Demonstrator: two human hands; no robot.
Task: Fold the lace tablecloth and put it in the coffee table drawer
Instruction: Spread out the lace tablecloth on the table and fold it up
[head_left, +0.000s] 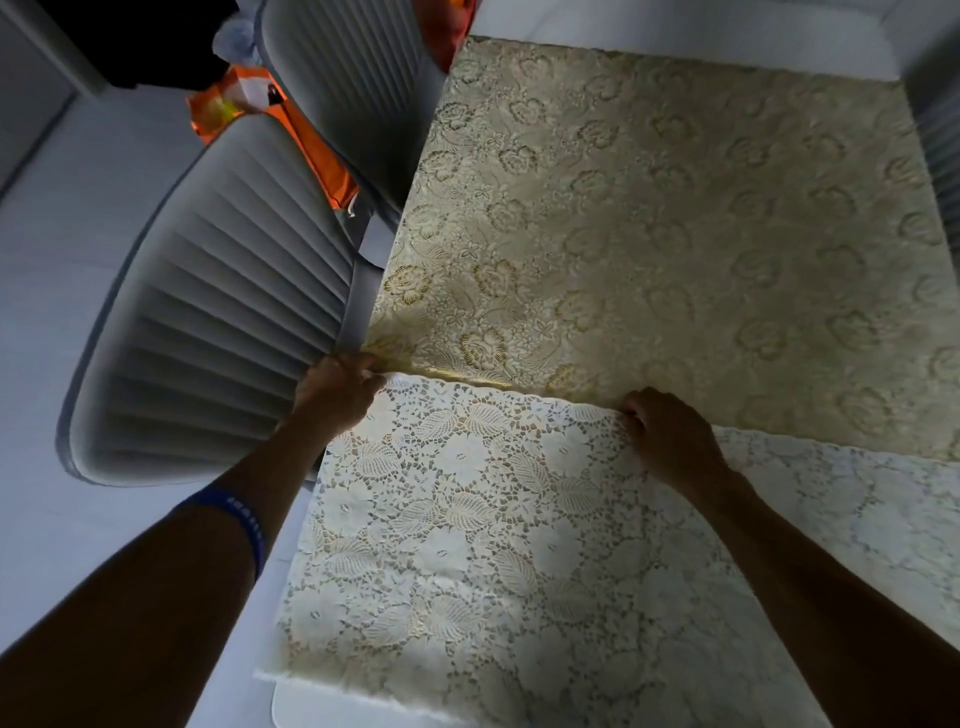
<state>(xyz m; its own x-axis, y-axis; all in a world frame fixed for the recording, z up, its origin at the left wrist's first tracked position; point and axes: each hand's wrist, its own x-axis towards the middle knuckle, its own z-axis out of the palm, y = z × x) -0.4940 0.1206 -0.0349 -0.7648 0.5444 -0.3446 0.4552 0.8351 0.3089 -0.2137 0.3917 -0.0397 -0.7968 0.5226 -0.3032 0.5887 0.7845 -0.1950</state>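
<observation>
We look down: white lace tablecloth (467, 519) spread over near half of table (701, 57), on top of gold floral cover (649, 234). Left hand (337, 387) at cloth's far left corner, fingers curled, pinching scalloped edge by table's side. Right hand (670, 434) further along same far edge, fingers curled round lace. Cloth runs from both hands back toward us. Blue wristband (244, 519) on left forearm. Grey ribbed chair (218, 291) just beside left hand.

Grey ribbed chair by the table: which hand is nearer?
Left. The left hand pinches the lace tablecloth at its corner, right against the grey ribbed chair. The right hand grips the same edge farther along the table, well away from the chair.
</observation>
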